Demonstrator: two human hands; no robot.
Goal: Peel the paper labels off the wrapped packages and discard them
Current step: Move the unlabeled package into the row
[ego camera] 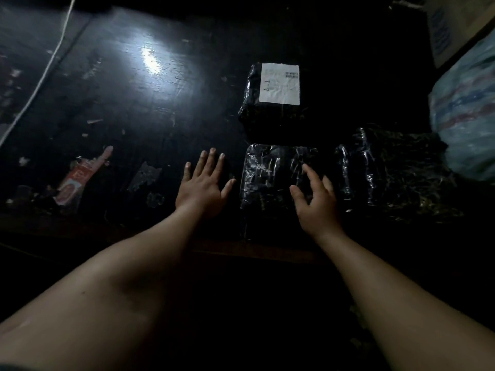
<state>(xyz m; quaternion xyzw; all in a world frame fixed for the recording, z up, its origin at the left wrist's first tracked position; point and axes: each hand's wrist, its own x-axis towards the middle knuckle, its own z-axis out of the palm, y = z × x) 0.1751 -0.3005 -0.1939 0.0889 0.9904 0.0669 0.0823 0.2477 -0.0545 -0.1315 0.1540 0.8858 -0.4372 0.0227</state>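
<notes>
A white paper label (279, 83) lies flat atop the far black-wrapped package (273, 103), straight ahead of the right hand (317, 202). That grip is spread, empty, over the near package (270, 178). The left hand (202, 186) rests open on the bare worktop (120, 103).

I'm looking at three packages in black plastic wrap, crinkled and glossy: the near one (270, 178), the far one (270, 113), and a right one (396, 172) catching fewer glints. The far one is carrying a matt white paper label (280, 83). The table (128, 103) is showing dark, scuffed and shiny under the glare. A matt cardboard box (452, 25) is sitting top right.
</notes>
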